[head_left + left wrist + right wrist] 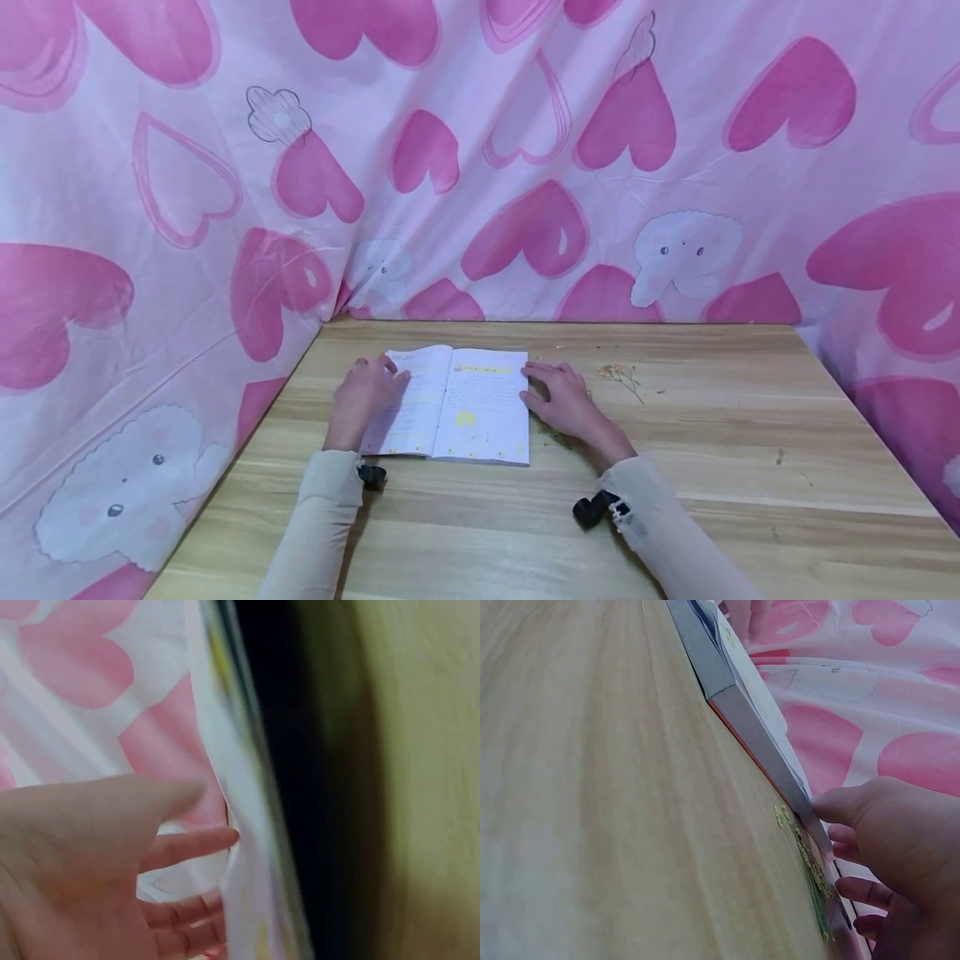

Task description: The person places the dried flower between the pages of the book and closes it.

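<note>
An open book [487, 404] with printed text and yellow decorations lies on the wooden table. My left hand [367, 390] is over the outer part of the left page, its fingertips touching the paper near the top corner. In the left wrist view, the fingers [199, 844] reach loosely to the page's edge, thumb apart from them. My right hand [566, 402] is at the book's right edge, thumb and index finger touching it, spread apart. The right wrist view shows the thumb [836, 804] against the thick page block [757, 739], the other fingers loosely bent beyond it.
A dried flower sprig [621, 375] lies right of the book, and another sprig [806, 866] rests close beside its edge. Small plant bits [780, 456] are scattered on the table [712, 500]. A pink heart-patterned cloth [525, 208] hangs behind and at both sides.
</note>
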`<control>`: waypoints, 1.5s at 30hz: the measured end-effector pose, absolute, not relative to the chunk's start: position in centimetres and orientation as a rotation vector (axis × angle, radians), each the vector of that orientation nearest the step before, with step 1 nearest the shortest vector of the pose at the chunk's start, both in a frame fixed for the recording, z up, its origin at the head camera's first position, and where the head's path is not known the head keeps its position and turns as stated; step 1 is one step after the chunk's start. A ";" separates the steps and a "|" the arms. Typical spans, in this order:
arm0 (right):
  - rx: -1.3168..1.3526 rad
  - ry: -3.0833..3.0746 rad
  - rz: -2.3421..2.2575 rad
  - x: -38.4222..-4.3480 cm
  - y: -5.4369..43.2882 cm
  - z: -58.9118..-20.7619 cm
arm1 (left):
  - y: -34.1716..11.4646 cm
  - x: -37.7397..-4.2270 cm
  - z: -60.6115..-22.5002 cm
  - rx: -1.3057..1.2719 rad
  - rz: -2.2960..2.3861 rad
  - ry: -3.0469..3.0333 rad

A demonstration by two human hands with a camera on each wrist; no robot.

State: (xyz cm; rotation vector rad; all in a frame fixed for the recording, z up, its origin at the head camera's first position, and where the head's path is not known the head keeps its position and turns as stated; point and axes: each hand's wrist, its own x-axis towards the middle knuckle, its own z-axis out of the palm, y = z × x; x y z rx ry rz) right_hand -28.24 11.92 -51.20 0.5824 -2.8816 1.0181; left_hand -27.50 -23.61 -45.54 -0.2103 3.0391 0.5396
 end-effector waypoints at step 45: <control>0.580 -2.859 0.894 -27.6 18.2 -50.0 | -17.4 -26.6 -46.0 0.539 0.388 3.033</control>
